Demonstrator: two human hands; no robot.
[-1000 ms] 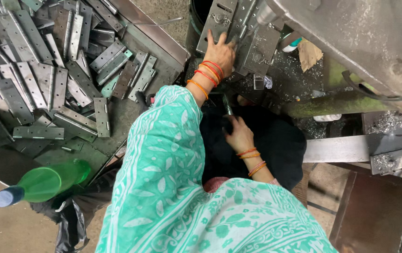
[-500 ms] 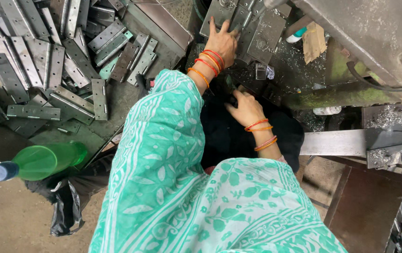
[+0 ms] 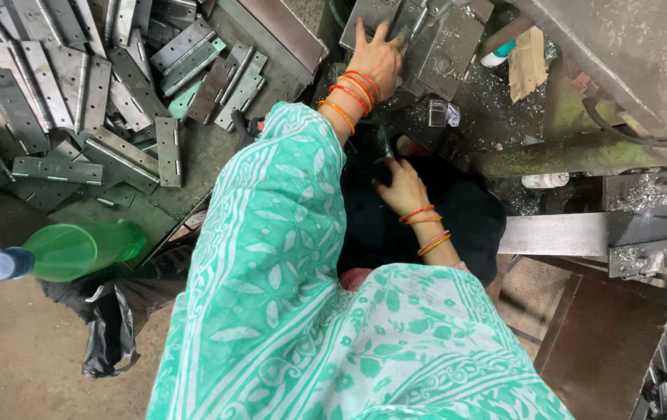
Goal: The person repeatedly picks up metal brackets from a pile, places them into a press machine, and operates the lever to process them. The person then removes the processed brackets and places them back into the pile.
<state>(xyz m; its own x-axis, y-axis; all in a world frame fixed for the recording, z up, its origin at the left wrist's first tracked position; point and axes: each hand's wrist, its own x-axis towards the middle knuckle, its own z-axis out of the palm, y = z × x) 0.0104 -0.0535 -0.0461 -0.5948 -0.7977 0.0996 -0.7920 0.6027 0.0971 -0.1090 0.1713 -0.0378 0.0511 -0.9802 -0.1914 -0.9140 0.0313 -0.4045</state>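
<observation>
My left hand (image 3: 379,56), with red and orange bangles at the wrist, lies with its fingers spread on a grey metal hinge plate (image 3: 372,14) on the machine bed (image 3: 458,54). The left arm is draped in green patterned cloth (image 3: 287,233). My right hand (image 3: 402,187), also bangled, is lower, over a dark hollow under the machine. Its fingertips are at a small dark upright piece (image 3: 384,144). Whether it grips that piece is hidden in shadow.
A heap of grey hinges (image 3: 77,85) fills the tray at the upper left. A green plastic bottle with a blue cap (image 3: 69,250) lies at the left above a black bag (image 3: 112,327). Metal shavings and a steel bar (image 3: 559,233) are at the right.
The view has shifted slightly. My left hand stays on the plate. My right hand has moved a little up towards the machine.
</observation>
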